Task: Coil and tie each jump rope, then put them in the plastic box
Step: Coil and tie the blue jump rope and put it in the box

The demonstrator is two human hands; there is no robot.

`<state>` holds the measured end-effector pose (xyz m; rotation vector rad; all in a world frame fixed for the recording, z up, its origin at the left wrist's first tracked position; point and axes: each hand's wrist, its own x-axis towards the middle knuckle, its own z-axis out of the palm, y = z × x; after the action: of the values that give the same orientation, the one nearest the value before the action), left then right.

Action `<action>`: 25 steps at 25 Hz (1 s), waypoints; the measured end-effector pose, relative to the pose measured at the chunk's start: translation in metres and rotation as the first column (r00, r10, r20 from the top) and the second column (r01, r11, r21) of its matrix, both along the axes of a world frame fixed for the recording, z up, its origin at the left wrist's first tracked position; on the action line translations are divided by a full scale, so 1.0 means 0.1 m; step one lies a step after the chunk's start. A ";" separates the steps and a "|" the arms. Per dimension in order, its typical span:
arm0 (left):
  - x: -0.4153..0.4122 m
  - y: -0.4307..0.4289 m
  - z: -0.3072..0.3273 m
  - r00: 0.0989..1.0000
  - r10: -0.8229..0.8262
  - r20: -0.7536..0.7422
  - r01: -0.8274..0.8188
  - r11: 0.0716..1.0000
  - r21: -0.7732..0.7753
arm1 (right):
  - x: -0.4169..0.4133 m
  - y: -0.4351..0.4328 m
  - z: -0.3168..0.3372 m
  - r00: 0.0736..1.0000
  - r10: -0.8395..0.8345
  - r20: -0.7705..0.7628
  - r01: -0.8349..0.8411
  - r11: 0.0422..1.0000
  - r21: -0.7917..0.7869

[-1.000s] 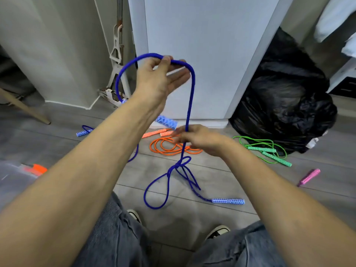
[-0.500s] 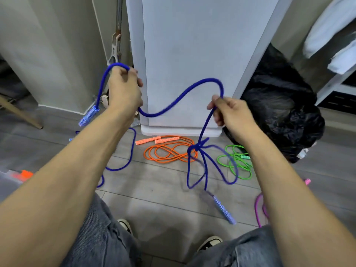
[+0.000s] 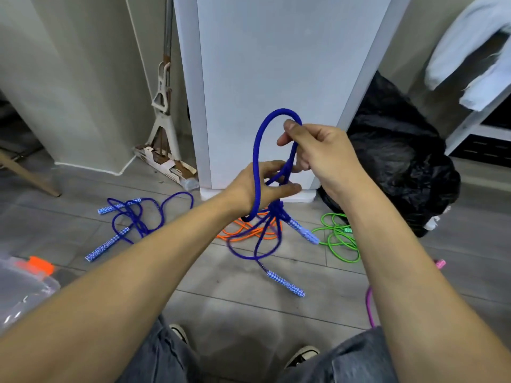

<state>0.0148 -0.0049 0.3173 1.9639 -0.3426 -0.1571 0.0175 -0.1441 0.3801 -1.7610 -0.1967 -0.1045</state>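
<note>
Hands are now close together; half a second ago they were spread wide with the cord stretched between them. The right hand (image 3: 318, 153) pinches the dark blue cord jump rope (image 3: 256, 167) just under the top of a tall loop. The left hand (image 3: 262, 189), just below the right, closes fingers and thumb on the strands where the loop crosses itself, and one leg of the loop runs over its back.

The bunched knot (image 3: 276, 209) hangs just beneath the left hand. Both blue-and-white patterned handles (image 3: 286, 283) dangle under it; earlier one hung out by the left hand.

Reading: slack has been gathered in and another wrap is being formed, so the tie is not finished.

The clear plastic box with orange latch (image 3: 27, 286) sits well down-left of the left forearm, only partly in view. A second blue rope (image 3: 132, 219), a thin orange rope (image 3: 249, 234) and a bright green rope (image 3: 340, 239) lie loose on the floor beyond the hands. Most of the job likely remains.
</note>
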 end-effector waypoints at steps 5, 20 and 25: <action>0.07 0.11 -0.04 0.988 0.144 0.059 -0.145 0.989 0.001 | 0.14 -0.08 -0.23 0.999 -0.024 -0.024 0.023 0.999 -0.040; 0.25 0.80 0.05 0.633 0.767 0.102 -0.750 0.641 -0.162 | 0.17 -0.38 -0.75 0.976 0.046 -0.214 -0.061 0.996 -0.068; 0.31 0.76 -0.05 0.644 0.759 -0.096 -0.762 0.627 -0.162 | 0.19 -0.32 -0.62 0.916 0.089 -0.391 0.154 0.822 0.548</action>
<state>0.0456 0.0710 0.3125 1.7529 0.5044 0.4051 0.0366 -0.1762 0.3186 -1.1445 0.1603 0.1651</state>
